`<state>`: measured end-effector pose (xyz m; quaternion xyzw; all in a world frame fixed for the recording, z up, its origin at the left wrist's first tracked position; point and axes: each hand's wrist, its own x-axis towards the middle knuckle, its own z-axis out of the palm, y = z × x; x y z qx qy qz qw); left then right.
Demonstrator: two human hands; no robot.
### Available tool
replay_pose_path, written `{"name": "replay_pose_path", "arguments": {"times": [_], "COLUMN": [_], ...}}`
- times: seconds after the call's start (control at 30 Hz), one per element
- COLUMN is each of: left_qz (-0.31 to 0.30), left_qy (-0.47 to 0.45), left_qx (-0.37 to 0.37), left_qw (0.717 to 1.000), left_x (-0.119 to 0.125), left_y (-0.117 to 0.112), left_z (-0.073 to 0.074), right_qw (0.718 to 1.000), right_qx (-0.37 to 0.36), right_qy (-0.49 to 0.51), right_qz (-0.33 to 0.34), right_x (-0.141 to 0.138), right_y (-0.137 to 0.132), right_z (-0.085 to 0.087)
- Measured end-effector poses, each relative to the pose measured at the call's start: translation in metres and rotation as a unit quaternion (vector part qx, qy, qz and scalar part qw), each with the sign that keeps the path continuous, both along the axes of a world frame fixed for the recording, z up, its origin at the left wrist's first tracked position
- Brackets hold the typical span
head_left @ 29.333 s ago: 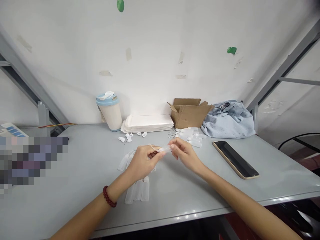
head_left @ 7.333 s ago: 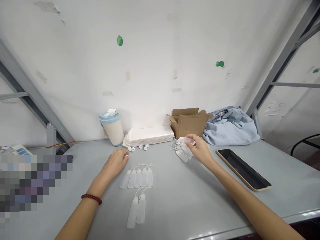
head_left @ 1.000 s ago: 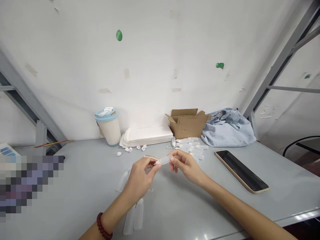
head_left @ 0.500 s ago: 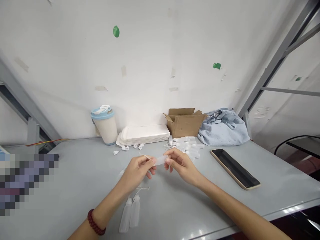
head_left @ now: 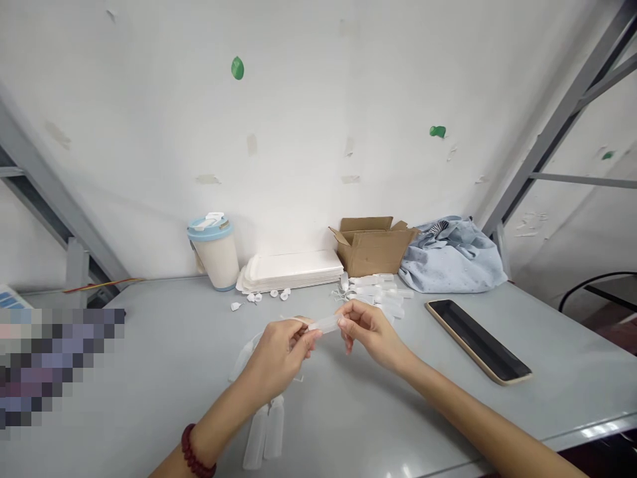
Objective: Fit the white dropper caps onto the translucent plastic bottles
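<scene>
Between both hands, above the table, lies a small translucent white plastic tube (head_left: 326, 323). My left hand (head_left: 286, 348) pinches its left end, and a thin pale strip shows by those fingers. My right hand (head_left: 368, 332) has its thumb and fingers closed on the right end. Two similar tubes with caps (head_left: 265, 435) rest on the table just right of my left wrist. Another translucent piece (head_left: 243, 358) is partly hidden behind my left forearm. Beyond my right hand several more tubes (head_left: 381, 292) lie in a loose pile with thin strings.
Small white caps (head_left: 256, 298) lie before a stack of white flat boxes (head_left: 293, 269). A lidded cup (head_left: 219, 255) stands left of them. An open cardboard box (head_left: 375, 252) and a blue cloth bundle (head_left: 452, 259) are at the back right. A phone (head_left: 475, 338) lies at right.
The tube has turned slightly in my fingers and still sits between both hands. My left hand has rolled over a little, covering more of the tube's left end. The whole view has shifted slightly.
</scene>
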<state>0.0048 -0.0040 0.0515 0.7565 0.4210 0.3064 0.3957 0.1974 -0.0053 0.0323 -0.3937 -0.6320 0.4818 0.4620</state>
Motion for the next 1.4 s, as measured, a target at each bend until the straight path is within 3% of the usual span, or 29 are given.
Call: {"name": "replay_pose_path", "arguments": {"times": [0.1, 0.2, 0.43, 0.57, 0.63, 0.77, 0.9, 1.0, 1.07, 1.17, 1.23, 1.33, 1.4], "left_qz": [0.014, 0.034, -0.024, -0.053, -0.042, -0.024, -0.023, -0.026, -0.037, -0.024, 0.076, 0.211, 0.229], "left_qy": [0.038, 0.028, -0.109, -0.125, -0.13, -0.104, 0.007, 0.081, 0.106, 0.142, 0.206, 0.348, 0.384], "left_qx": [0.101, 0.109, -0.099, -0.211, -0.225, -0.162, 0.024, 0.194, 0.25, 0.239, 0.22, 0.201, 0.183], "left_qw": [0.994, 0.993, 0.989, 0.968, 0.965, 0.981, 0.999, 0.977, 0.962, 0.96, 0.951, 0.891, 0.876], "left_x": [0.002, 0.004, 0.002, 0.001, 0.001, 0.0, 0.001, 0.002, -0.002, -0.025, -0.051, -0.092, -0.109], "left_y": [0.0, -0.001, 0.001, 0.004, 0.004, 0.001, -0.003, -0.002, 0.004, 0.025, 0.044, 0.07, 0.08], "left_z": [-0.003, -0.003, 0.002, 0.002, 0.002, 0.002, 0.0, -0.008, -0.012, -0.012, -0.01, -0.01, -0.014], "right_qw": [0.999, 1.0, 0.978, 0.973, 0.97, 0.97, 0.988, 0.994, 0.995, 0.989, 0.97, 0.92, 0.895], "right_qx": [-0.021, -0.006, 0.152, 0.173, 0.178, 0.174, 0.096, 0.051, 0.035, 0.062, 0.113, 0.191, 0.215], "right_qy": [0.026, 0.027, -0.136, -0.144, -0.152, -0.161, -0.118, -0.095, -0.095, -0.121, -0.155, -0.197, -0.216], "right_qz": [0.002, -0.01, -0.04, -0.053, -0.06, -0.059, -0.032, -0.018, -0.01, -0.059, -0.15, -0.28, -0.325], "right_x": [-0.001, -0.001, 0.002, 0.001, 0.0, -0.001, -0.002, -0.003, -0.002, 0.005, 0.015, 0.035, 0.047], "right_y": [0.001, 0.0, -0.005, -0.006, -0.007, -0.008, -0.009, -0.007, -0.005, 0.002, 0.01, 0.024, 0.032], "right_z": [0.0, 0.002, 0.005, 0.002, 0.001, 0.0, 0.0, 0.003, 0.005, 0.009, 0.01, 0.009, 0.008]}}
